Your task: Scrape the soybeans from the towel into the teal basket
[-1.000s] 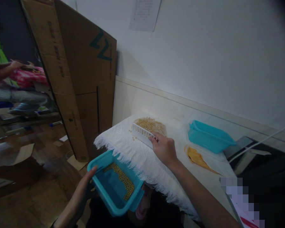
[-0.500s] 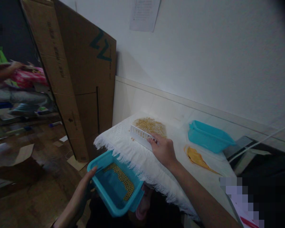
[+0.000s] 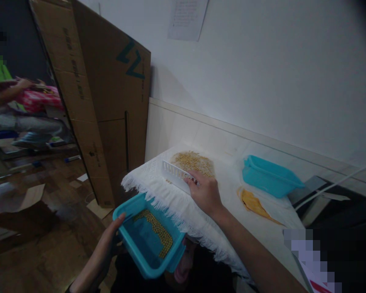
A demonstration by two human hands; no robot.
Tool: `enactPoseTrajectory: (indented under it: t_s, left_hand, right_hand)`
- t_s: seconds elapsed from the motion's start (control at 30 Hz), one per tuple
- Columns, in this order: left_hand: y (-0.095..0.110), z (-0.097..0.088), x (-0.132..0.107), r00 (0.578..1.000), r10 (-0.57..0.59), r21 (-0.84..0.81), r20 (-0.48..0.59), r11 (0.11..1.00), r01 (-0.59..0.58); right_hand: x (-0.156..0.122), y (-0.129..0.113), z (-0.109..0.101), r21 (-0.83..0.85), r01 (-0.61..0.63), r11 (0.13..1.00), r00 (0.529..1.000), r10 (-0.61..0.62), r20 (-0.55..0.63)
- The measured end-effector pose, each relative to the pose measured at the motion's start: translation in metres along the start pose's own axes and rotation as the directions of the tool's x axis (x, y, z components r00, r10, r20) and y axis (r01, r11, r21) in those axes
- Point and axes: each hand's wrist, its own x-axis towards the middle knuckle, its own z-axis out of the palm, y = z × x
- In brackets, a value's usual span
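My left hand [image 3: 110,234] is closed on the left rim of a blue plastic bin [image 3: 140,260], held tilted below the table's front edge. Round yellowish beans [image 3: 158,230] lie in a band along the bin's far and right side. Fingers closed, my right hand [image 3: 205,193] grips a white slotted plastic strip [image 3: 175,176], standing on edge on the white fringed cloth [image 3: 152,171]. Just behind the strip, a patch of loose beans [image 3: 193,160] is spread on the table, and a few lie in front of it.
A second blue bin [image 3: 268,177] stands at the table's right rear, with a crumpled yellow cloth-like piece [image 3: 254,203] before it. A tall cardboard box [image 3: 112,101] rises at the left. Another person [image 3: 15,89] sits far left. A white cable [image 3: 338,183] crosses at right.
My right hand has moved the white strip a little to the left and towards the table's front edge. My left hand and its bin have barely moved.
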Motion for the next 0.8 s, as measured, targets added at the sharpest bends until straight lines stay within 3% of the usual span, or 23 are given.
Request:
enactPoseTrajectory:
  t_s: [0.43, 0.8]
  left_hand:
    - [-0.001, -0.001, 0.0, 1.0, 0.02, 0.022, 0.006, 1.0, -0.02]
    - [-0.001, 0.001, -0.002, 0.999, 0.039, 0.049, -0.005, 0.998, -0.038]
  right_hand:
    - [-0.015, -0.002, 0.003, 0.069, 0.038, 0.997, 0.999, -0.037, -0.007]
    - [-0.048, -0.019, -0.014, 0.145, 0.292, 0.945, 0.956, -0.283, -0.083]
